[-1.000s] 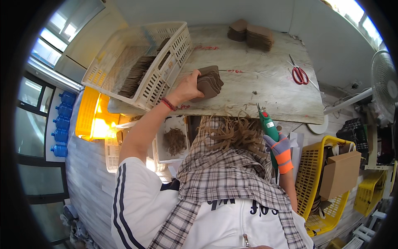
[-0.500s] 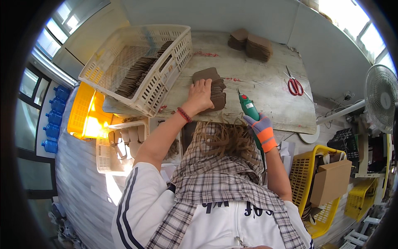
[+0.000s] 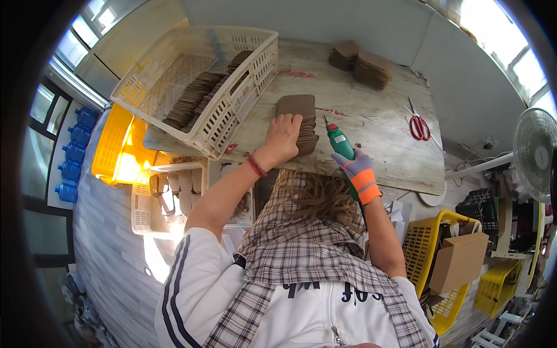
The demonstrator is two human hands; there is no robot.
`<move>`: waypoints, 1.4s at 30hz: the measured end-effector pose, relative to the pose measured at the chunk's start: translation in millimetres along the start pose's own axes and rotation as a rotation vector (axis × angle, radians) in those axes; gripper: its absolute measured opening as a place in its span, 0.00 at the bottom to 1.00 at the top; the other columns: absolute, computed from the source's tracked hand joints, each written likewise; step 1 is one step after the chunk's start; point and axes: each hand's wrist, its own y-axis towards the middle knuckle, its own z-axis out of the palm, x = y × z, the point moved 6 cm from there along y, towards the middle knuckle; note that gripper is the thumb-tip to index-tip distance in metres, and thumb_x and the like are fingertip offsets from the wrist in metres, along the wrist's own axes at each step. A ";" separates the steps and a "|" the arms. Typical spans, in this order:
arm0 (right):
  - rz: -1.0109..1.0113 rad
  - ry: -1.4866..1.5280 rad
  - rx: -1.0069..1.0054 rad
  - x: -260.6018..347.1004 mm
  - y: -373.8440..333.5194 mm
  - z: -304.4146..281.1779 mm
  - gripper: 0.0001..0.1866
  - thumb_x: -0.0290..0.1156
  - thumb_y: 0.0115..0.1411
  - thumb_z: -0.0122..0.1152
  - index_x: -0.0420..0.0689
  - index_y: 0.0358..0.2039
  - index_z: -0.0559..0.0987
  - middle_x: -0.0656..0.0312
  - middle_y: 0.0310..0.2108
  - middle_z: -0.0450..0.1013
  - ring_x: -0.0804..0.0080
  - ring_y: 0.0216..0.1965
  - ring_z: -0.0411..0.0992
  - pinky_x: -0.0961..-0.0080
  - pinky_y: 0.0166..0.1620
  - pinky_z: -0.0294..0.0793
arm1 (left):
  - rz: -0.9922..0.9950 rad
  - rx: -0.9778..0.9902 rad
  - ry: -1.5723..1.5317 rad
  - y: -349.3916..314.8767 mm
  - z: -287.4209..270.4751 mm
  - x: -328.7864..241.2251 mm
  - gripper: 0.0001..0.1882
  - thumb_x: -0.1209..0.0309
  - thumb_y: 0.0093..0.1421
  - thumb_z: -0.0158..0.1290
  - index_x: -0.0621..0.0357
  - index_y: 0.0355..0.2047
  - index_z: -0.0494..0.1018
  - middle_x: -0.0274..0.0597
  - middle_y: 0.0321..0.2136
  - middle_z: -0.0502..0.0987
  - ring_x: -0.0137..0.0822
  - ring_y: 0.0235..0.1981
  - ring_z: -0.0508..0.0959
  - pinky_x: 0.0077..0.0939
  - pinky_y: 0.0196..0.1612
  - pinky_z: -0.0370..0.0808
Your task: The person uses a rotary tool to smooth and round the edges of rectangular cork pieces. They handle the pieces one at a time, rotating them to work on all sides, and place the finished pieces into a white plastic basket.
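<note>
Resting over a stack of brown pads [image 3: 297, 105], the bare left hand [image 3: 282, 139] bends its fingers across the left side and top; whether they pinch the stack or only press on it, I cannot tell. The stack lies on the table [image 3: 377, 124] near its front edge, its layers fanned unevenly along the right side. The right hand [image 3: 357, 169], in a grey and orange glove, has its fingers wrapped around a green power tool [image 3: 340, 141]. The tool slants up and to the left, its thin tip near the stack but apart from it.

Left of the stack, a white crate [image 3: 237, 110] holds rows of similar brown pieces. Two more stacks [image 3: 372, 69] stand side by side at the back of the table, and red-handled scissors [image 3: 419, 127] lie toward its right end. Curly brown strips [image 3: 325, 200] are heaped on the checked apron [image 3: 304, 264] over the person's lap.
</note>
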 end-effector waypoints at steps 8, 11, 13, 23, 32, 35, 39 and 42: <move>-0.025 -0.086 0.026 6.6 -10.9 6.9 0.30 0.52 0.47 0.68 0.39 0.38 0.74 0.59 0.19 0.73 0.71 0.18 0.72 0.74 0.24 0.69 | -0.051 0.006 -0.022 -27.3 -13.7 3.3 0.54 0.66 0.36 0.67 0.61 0.62 0.50 0.50 0.45 0.65 0.50 0.49 0.66 0.42 0.51 0.62; -0.060 -0.077 0.023 19.8 -14.7 7.6 0.30 0.52 0.47 0.68 0.39 0.38 0.74 0.59 0.19 0.73 0.70 0.18 0.72 0.73 0.24 0.70 | -0.080 0.068 -0.040 -28.1 -14.6 4.5 0.59 0.62 0.35 0.70 0.59 0.63 0.46 0.51 0.49 0.64 0.50 0.53 0.64 0.43 0.55 0.60; -0.077 -0.058 -0.008 23.3 -11.2 8.4 0.28 0.50 0.47 0.69 0.38 0.36 0.75 0.59 0.19 0.73 0.73 0.17 0.71 0.76 0.23 0.70 | -0.073 0.055 -0.054 -31.3 -13.7 6.1 0.59 0.62 0.35 0.70 0.59 0.63 0.46 0.51 0.50 0.63 0.50 0.54 0.63 0.43 0.56 0.59; -0.111 -0.252 0.026 40.7 -16.7 18.6 0.33 0.57 0.46 0.66 0.40 0.40 0.74 0.54 0.27 0.76 0.58 0.29 0.75 0.67 0.33 0.73 | -0.082 0.040 -0.068 -35.8 -11.3 7.3 0.59 0.62 0.35 0.70 0.60 0.63 0.46 0.52 0.53 0.60 0.51 0.57 0.61 0.45 0.60 0.54; -0.074 -0.040 -0.012 21.4 -15.2 5.6 0.28 0.48 0.47 0.70 0.37 0.37 0.75 0.59 0.22 0.75 0.72 0.22 0.72 0.75 0.28 0.71 | 0.030 0.002 0.025 -29.9 -8.6 3.9 0.52 0.68 0.38 0.65 0.62 0.61 0.49 0.54 0.47 0.65 0.52 0.48 0.67 0.44 0.50 0.62; -0.081 0.022 -0.007 20.4 -22.2 5.3 0.26 0.47 0.47 0.71 0.38 0.35 0.74 0.62 0.19 0.73 0.77 0.19 0.70 0.78 0.24 0.69 | 0.034 -0.030 -0.025 -31.0 -2.9 8.4 0.48 0.72 0.38 0.61 0.63 0.60 0.51 0.54 0.45 0.66 0.52 0.46 0.68 0.44 0.48 0.64; -0.058 0.169 0.002 7.5 -34.3 -2.6 0.20 0.40 0.49 0.71 0.38 0.33 0.74 0.64 0.18 0.71 0.79 0.19 0.69 0.79 0.23 0.67 | 0.133 -0.113 -0.221 -43.8 -47.8 2.8 0.44 0.74 0.39 0.59 0.61 0.58 0.54 0.55 0.45 0.68 0.53 0.48 0.68 0.44 0.48 0.65; -0.030 0.189 -0.054 -14.6 -47.4 -28.5 0.19 0.37 0.49 0.70 0.38 0.33 0.73 0.64 0.19 0.71 0.80 0.18 0.69 0.80 0.21 0.66 | 0.263 -0.166 -0.478 -49.8 -149.9 -9.2 0.43 0.73 0.37 0.65 0.56 0.55 0.59 0.49 0.44 0.70 0.50 0.49 0.70 0.37 0.50 0.67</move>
